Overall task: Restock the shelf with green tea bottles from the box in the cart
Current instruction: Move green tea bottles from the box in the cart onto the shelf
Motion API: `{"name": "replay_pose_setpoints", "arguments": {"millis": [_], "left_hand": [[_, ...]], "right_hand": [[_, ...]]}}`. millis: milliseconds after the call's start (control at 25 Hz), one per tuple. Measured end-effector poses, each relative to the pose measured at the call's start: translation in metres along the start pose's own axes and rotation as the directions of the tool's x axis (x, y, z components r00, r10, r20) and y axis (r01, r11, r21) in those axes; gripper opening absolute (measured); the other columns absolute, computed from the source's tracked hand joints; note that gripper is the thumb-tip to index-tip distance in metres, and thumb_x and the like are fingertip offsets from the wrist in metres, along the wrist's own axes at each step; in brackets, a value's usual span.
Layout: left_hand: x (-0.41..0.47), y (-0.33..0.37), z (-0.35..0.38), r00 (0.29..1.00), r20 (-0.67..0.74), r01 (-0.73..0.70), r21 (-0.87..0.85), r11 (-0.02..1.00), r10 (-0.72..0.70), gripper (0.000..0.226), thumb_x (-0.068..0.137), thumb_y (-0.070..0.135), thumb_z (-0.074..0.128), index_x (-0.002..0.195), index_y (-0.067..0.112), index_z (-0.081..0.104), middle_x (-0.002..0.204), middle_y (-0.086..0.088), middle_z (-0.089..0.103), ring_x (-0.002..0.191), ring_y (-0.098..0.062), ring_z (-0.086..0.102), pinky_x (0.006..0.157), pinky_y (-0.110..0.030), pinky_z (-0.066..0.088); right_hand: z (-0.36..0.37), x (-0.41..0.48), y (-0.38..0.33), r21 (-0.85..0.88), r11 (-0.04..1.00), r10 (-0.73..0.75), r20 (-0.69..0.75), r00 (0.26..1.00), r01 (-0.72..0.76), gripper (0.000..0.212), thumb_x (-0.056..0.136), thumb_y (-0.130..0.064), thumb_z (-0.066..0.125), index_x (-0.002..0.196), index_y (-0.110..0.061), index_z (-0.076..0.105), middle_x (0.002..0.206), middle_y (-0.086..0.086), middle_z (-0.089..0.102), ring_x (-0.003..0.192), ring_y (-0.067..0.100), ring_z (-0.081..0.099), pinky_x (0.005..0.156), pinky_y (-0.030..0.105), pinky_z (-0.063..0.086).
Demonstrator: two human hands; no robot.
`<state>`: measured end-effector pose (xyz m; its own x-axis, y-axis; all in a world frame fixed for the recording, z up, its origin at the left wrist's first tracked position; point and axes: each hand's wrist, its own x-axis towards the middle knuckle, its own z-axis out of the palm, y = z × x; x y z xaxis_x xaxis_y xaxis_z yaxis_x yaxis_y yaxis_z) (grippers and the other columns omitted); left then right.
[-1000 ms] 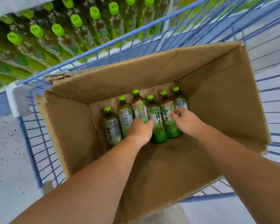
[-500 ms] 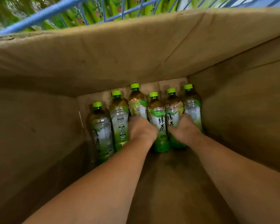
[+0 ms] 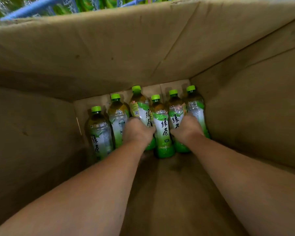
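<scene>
"Where are your hands going?"

"Both are reaching deep into the cardboard box (image 3: 41, 133); my left hand (image 3: 138, 132) is holding the third bottle (image 3: 140, 108) from the left, with my thumb curling round its side; my right hand (image 3: 186, 129) is holding the fifth bottle (image 3: 175, 114) the same way; my fingertips are hiding behind the bottles."

"And where is the tea sitting?"

"Six green tea bottles (image 3: 163, 133) are standing in a row on the box floor, against the far wall; they are touching each other, green caps up; one is standing between my two hands."

"What is peeking over the top?"

"A blue cart bar (image 3: 32, 7) is showing past the far wall; blurry green shelf bottles (image 3: 85, 4) are showing behind it."
</scene>
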<state>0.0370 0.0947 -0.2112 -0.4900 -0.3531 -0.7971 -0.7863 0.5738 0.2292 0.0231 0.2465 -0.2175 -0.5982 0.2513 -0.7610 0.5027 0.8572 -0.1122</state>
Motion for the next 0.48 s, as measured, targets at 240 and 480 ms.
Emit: {"name": "replay_pose_setpoints", "arguments": {"millis": [240,480], "left_hand": [[-0.03,0.005,-0.042,0.988,0.153,0.001,-0.157,0.988,0.024,0.028,0.068,0.034,0.084,0.074,0.013,0.067,0.088,-0.003,0.071,0.08,-0.021,0.066,0.076,-0.03,0.056],[-0.079,0.002,-0.078,0.969,0.224,-0.034,-0.29,0.957,0.103,0.024,0.067,0.029,0.079,0.083,0.014,0.069,0.079,-0.001,0.069,0.069,-0.014,0.064,0.055,-0.023,0.048]], "right_hand": [[-0.042,-0.035,-0.005,0.185,0.982,0.011,0.047,0.999,-0.02,0.027,0.073,-0.033,0.079,0.077,-0.016,0.059,0.072,-0.005,0.055,0.082,0.02,0.058,0.07,0.023,0.041],[-0.068,-0.096,-0.025,0.316,0.948,-0.028,-0.056,0.998,0.044,0.065,0.047,-0.05,0.071,0.1,-0.014,0.062,0.092,0.002,0.07,0.085,0.022,0.069,0.072,0.035,0.058]]}}
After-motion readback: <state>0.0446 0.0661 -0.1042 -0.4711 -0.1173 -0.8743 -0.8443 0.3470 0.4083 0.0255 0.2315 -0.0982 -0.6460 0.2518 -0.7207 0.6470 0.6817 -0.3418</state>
